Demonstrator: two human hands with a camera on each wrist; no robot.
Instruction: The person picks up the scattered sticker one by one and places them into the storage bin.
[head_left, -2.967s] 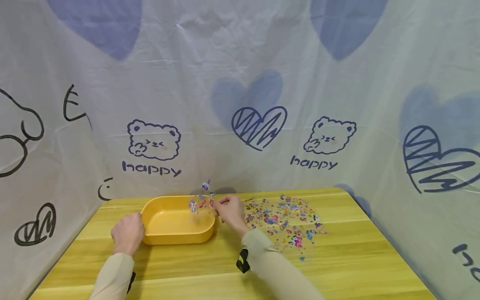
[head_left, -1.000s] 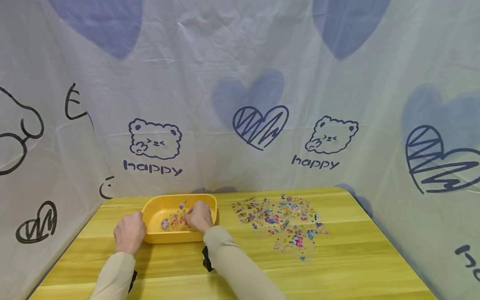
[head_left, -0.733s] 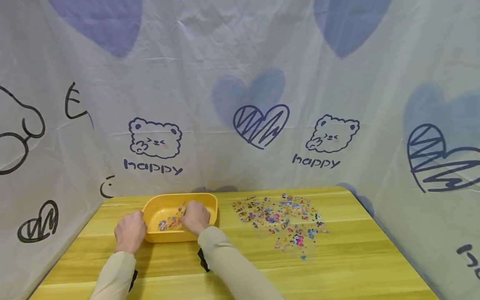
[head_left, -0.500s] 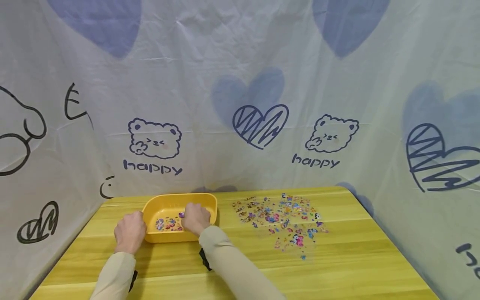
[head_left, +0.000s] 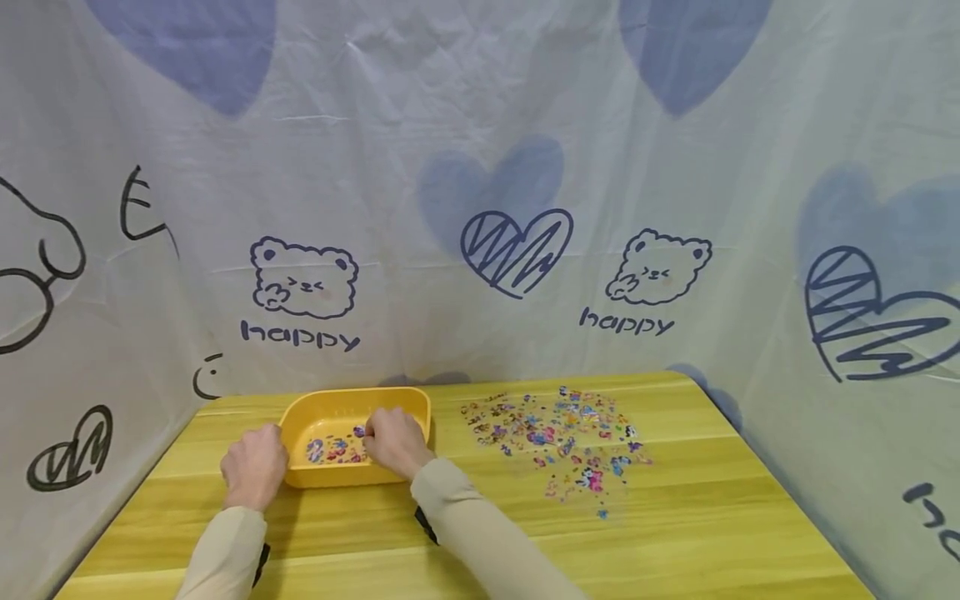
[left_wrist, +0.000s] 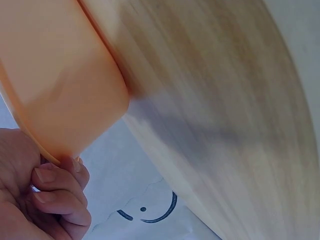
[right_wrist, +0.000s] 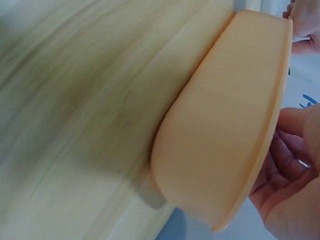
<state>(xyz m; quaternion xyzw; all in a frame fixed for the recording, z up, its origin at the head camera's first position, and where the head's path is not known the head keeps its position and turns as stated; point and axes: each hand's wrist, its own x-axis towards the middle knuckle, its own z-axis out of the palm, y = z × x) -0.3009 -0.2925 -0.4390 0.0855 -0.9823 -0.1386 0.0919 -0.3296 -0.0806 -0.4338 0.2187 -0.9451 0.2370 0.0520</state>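
Observation:
My left hand (head_left: 255,467) grips the left end of a yellow tray (head_left: 352,476); in the left wrist view the curled fingers of that hand (left_wrist: 47,192) pinch the tray's rim (left_wrist: 37,140). Low in the tray lie small colourful sticker-like pieces (head_left: 337,451). Over the tray's right part is my right hand (head_left: 396,442), its fingers bent loosely beside these pieces. The right wrist view shows this hand (right_wrist: 292,175) behind the tray wall (right_wrist: 220,120), thumb and fingers apart, with the fingertips partly hidden and nothing visible between them.
Many small colourful pieces (head_left: 592,481) are scattered over the wood-patterned table (head_left: 675,500) to the right of the tray. A pale cloth with hearts and bear drawings (head_left: 517,250) hangs behind and at both sides.
My right hand has moved left from the tray's right rim into the tray, lowering a cluster of pieces, then shifted slightly right while the pieces stayed. The left hand keeps its hold.

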